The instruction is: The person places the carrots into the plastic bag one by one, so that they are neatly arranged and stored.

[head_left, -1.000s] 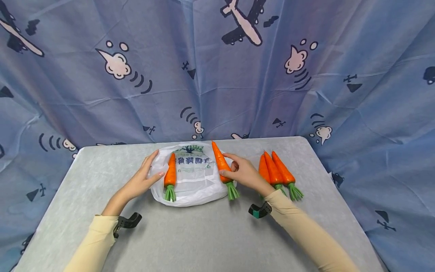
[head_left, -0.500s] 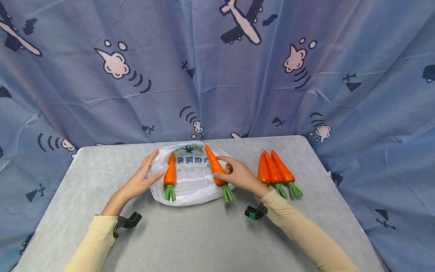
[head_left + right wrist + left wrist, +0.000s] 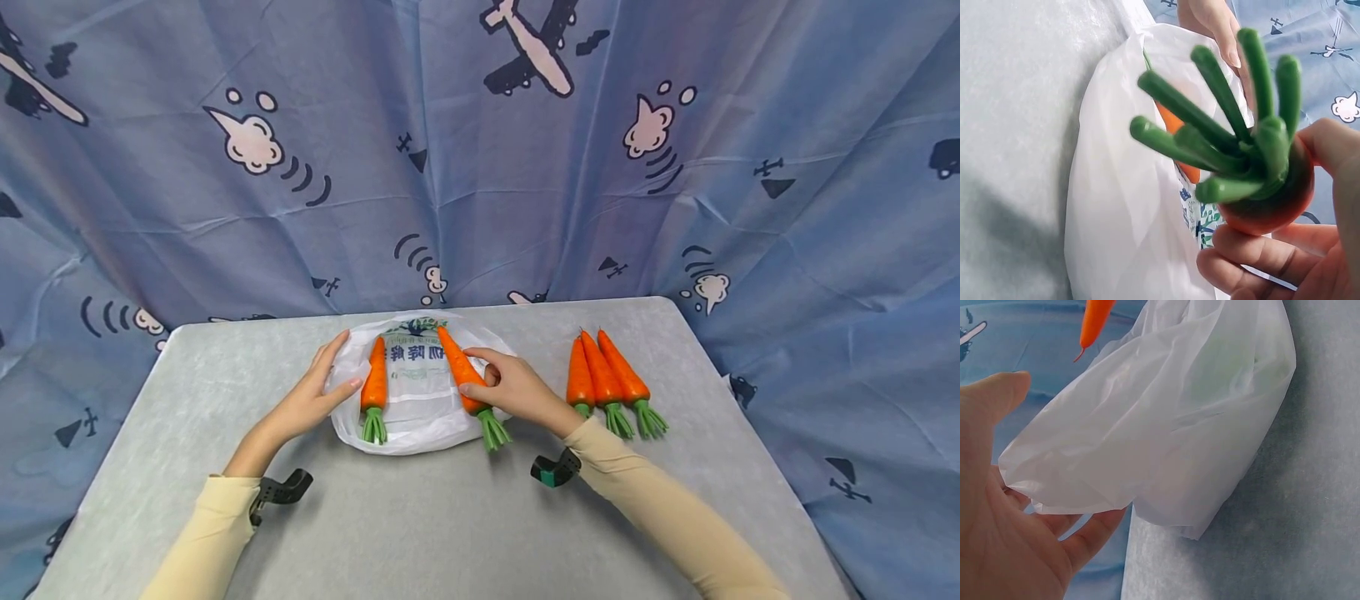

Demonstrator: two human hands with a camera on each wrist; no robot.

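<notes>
Carrot (image 3: 456,365) check, head view first: it's in the person's right grip (image 3: 521,390), pinched between thumb and fingers above the bag's four-o'clock side, tip aimed at eleven. Its green top (image 3: 492,432) pokes past the rim from this angle, so let go there and I'd bet it tips outward onto the bench (image 3: 420,525). The white bag (image 3: 420,408) lies wide and floppy, with another carrot (image 3: 376,385) in it at nine o'clock. Just outside that, the left grip (image 3: 306,400) is loose, fingers resting on the bag's edge without clamping it. Three more carrots (image 3: 600,375) lie at three o'clock on the bench, well apart from the bag; a careless right sleeve (image 3: 660,500) could roll them.

Left wrist view: fingers behind the plastic around seven o'clock, thumb standing off at ten. Nothing's pinching that edge, so a tug could probably pull it free and the side would fold in. Carrot tip at eleven, can't swear which one.

Right wrist view: held near the crown, green top fanned toward ten o'clock. That's my snag worry: hook the thin rim and the whole bag drags. Smooth skin could twist in those fingertips too.
</notes>
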